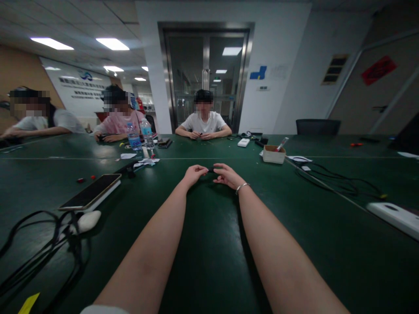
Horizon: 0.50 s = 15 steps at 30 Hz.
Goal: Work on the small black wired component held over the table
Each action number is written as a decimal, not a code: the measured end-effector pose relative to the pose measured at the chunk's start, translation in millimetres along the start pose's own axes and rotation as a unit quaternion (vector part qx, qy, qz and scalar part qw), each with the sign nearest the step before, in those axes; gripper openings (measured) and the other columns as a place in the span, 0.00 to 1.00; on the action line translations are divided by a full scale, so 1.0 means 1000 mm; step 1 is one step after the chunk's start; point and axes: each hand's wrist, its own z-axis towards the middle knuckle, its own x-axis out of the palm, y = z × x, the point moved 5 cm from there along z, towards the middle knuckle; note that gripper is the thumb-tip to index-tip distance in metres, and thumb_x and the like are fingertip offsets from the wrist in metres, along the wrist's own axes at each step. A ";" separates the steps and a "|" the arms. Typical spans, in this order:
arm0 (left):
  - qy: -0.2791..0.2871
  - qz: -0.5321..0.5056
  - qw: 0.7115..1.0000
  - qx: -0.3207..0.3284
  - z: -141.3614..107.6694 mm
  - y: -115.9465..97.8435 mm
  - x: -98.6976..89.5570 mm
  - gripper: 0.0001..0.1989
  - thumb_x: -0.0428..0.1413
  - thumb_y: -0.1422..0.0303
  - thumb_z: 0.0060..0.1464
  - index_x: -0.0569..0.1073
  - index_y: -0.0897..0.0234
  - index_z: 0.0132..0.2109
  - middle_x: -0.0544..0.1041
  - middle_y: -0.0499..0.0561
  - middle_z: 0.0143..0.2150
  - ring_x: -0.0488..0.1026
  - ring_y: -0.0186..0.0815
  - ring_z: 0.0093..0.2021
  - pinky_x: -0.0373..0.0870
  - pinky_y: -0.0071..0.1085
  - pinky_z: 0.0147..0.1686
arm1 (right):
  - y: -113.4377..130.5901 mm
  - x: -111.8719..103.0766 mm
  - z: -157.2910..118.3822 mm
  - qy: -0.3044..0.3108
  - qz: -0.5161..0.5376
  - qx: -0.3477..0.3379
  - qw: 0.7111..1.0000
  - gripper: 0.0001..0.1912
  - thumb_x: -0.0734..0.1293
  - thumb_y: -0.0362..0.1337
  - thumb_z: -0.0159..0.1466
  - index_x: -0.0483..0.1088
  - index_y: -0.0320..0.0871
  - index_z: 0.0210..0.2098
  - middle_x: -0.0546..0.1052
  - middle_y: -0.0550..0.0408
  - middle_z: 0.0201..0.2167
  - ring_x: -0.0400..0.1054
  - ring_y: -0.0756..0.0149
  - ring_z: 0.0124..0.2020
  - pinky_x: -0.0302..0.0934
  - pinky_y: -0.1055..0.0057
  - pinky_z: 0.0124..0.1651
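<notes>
Both my arms stretch forward over a dark green table (209, 244). My left hand (194, 173) and my right hand (226, 174) meet at the middle of the table, fingertips pinched on either end of a small dark object (211, 169). The object is tiny and its shape is hard to make out. A thin bracelet (241, 187) circles my right wrist.
A phone (90, 192) on a white block and black cables (39, 244) lie at left. Two water bottles (140, 135) stand at far left. A small cardboard box (274, 154), cables (337, 182) and a white device (394, 216) sit at right. Three people sit along the far side.
</notes>
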 end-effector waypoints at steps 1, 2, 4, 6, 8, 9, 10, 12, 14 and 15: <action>0.002 0.002 1.000 -0.001 0.000 0.000 0.000 0.11 0.62 0.65 0.41 0.75 0.68 0.32 0.77 0.54 0.30 0.72 0.35 0.31 0.66 0.34 0.38 | -0.001 0.000 0.001 -0.003 -0.006 0.005 1.000 0.10 0.66 0.32 0.61 0.64 0.42 0.43 0.72 0.59 0.26 0.63 0.80 0.15 0.73 0.66 0.33; 0.004 0.005 1.000 -0.003 -0.001 0.000 0.001 0.11 0.62 0.65 0.41 0.74 0.68 0.32 0.77 0.54 0.30 0.71 0.35 0.31 0.66 0.33 0.37 | -0.002 0.000 0.002 -0.005 -0.013 0.010 1.000 0.09 0.65 0.36 0.63 0.64 0.41 0.42 0.72 0.58 0.25 0.62 0.80 0.15 0.73 0.66 0.32; 0.011 0.010 1.000 -0.006 -0.001 -0.001 0.001 0.10 0.62 0.65 0.42 0.74 0.68 0.31 0.77 0.54 0.30 0.71 0.34 0.31 0.65 0.33 0.37 | -0.003 0.001 0.004 -0.008 -0.027 0.018 0.999 0.10 0.62 0.40 0.65 0.64 0.39 0.40 0.72 0.56 0.22 0.61 0.80 0.14 0.73 0.67 0.31; 0.016 0.013 1.000 -0.006 -0.001 -0.001 0.002 0.10 0.62 0.66 0.41 0.74 0.68 0.31 0.77 0.53 0.29 0.71 0.34 0.30 0.65 0.33 0.36 | -0.004 0.001 0.003 -0.006 -0.033 0.022 0.999 0.07 0.62 0.37 0.65 0.65 0.38 0.39 0.73 0.56 0.23 0.59 0.81 0.13 0.72 0.68 0.30; 0.016 0.014 1.000 -0.006 -0.001 0.000 0.002 0.10 0.62 0.65 0.42 0.74 0.68 0.31 0.77 0.53 0.29 0.70 0.33 0.30 0.65 0.32 0.36 | -0.002 0.000 0.001 -0.004 -0.020 0.012 1.000 0.06 0.63 0.29 0.63 0.66 0.40 0.40 0.73 0.57 0.27 0.59 0.82 0.14 0.72 0.68 0.31; 0.014 0.015 1.000 -0.006 -0.001 0.000 0.001 0.10 0.62 0.65 0.42 0.74 0.68 0.31 0.77 0.54 0.29 0.70 0.34 0.30 0.65 0.32 0.36 | -0.001 0.000 0.000 0.000 -0.009 0.004 1.000 0.09 0.64 0.26 0.61 0.66 0.42 0.40 0.73 0.58 0.29 0.60 0.83 0.14 0.73 0.68 0.31; 0.012 0.016 1.000 -0.006 -0.001 0.000 0.001 0.10 0.62 0.65 0.42 0.74 0.68 0.31 0.77 0.54 0.29 0.70 0.34 0.30 0.65 0.32 0.35 | 0.000 0.000 0.000 0.004 0.000 -0.003 1.000 0.12 0.64 0.24 0.59 0.65 0.43 0.41 0.73 0.60 0.30 0.61 0.83 0.14 0.73 0.67 0.32; 0.011 0.017 1.000 -0.003 0.000 0.000 0.001 0.11 0.62 0.64 0.41 0.74 0.68 0.31 0.77 0.54 0.29 0.70 0.34 0.30 0.65 0.32 0.35 | 0.001 0.000 -0.001 0.003 0.008 -0.006 1.000 0.14 0.65 0.25 0.58 0.65 0.44 0.42 0.72 0.61 0.29 0.62 0.82 0.15 0.73 0.65 0.33; 0.017 0.016 1.000 -0.001 0.000 0.001 0.001 0.11 0.62 0.64 0.41 0.74 0.68 0.30 0.77 0.53 0.29 0.70 0.33 0.29 0.65 0.32 0.35 | -0.001 0.000 0.001 -0.006 -0.004 0.007 1.000 0.09 0.65 0.30 0.61 0.64 0.42 0.41 0.71 0.60 0.25 0.62 0.80 0.15 0.73 0.66 0.32; 0.020 0.015 1.000 -0.001 0.001 0.001 0.002 0.11 0.62 0.64 0.41 0.74 0.68 0.30 0.77 0.53 0.28 0.70 0.33 0.29 0.65 0.32 0.35 | -0.002 0.000 0.002 -0.010 -0.016 0.013 1.000 0.06 0.64 0.33 0.62 0.64 0.41 0.40 0.71 0.59 0.22 0.61 0.80 0.14 0.73 0.66 0.31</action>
